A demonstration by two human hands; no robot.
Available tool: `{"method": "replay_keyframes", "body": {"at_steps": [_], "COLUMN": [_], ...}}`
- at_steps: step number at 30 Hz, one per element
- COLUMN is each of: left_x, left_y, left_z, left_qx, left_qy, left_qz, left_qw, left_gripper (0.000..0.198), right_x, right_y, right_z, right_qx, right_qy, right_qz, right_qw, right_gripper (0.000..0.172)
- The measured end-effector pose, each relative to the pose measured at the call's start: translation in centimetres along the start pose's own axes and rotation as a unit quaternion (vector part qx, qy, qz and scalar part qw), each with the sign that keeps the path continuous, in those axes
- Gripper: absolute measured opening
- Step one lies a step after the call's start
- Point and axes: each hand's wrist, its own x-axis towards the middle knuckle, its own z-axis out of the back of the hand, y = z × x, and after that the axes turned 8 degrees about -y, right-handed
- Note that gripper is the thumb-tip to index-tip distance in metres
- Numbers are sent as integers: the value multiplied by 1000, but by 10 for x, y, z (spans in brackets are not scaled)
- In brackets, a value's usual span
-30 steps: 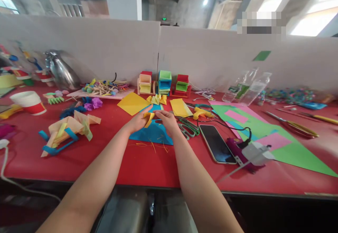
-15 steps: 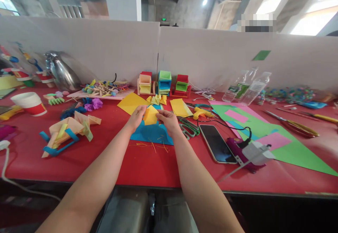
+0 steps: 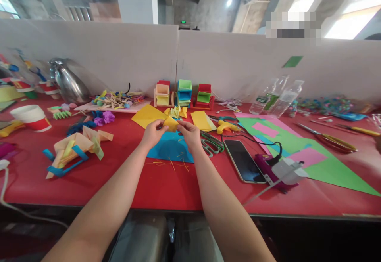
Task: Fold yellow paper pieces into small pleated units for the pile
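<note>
A small piece of yellow paper [image 3: 171,125] is held between my two hands, above a blue paper sheet [image 3: 169,148] on the red table. My left hand [image 3: 154,134] pinches its left side, and my right hand [image 3: 189,134] pinches its right side. Just behind it sit folded yellow paper shapes [image 3: 177,112]. To the left lies a larger yellow sheet [image 3: 145,115]; a stack of yellow paper pieces [image 3: 202,121] lies to the right. Thin yellow scraps [image 3: 172,165] are scattered at the front edge of the blue sheet.
Right of my hands are green-handled scissors [image 3: 212,145], a yellow glue gun [image 3: 228,127] and a phone [image 3: 244,161]. Three paper-box models [image 3: 184,91] stand along the partition. A peach paper model [image 3: 73,147] and a paper cup [image 3: 32,117] are at left.
The yellow paper has tilted and shows less of its face, and both hands have closed in around it. The view has shifted slightly.
</note>
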Motion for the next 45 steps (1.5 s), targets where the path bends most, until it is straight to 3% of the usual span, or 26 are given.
{"method": "replay_keyframes", "body": {"at_steps": [10, 17, 33, 45], "left_x": [-4, -7, -8, -8], "left_y": [-2, -8, -1, 3], "left_z": [-2, -3, -7, -12], "left_qx": [-22, -10, 9, -51], "left_qy": [42, 11, -20, -2], "left_qz": [19, 24, 21, 61], "left_qw": [999, 1000, 1000, 997], "left_gripper": [30, 40, 26, 20], "right_x": [0, -1, -1, 0], "right_y": [0, -1, -5, -9], "right_z": [2, 1, -2, 0], "right_qx": [-40, -79, -118, -169], "right_qy": [-10, 5, 17, 20], "right_qz": [-6, 3, 14, 60], "right_qw": [999, 997, 993, 984], "right_gripper": [37, 35, 35, 28]}}
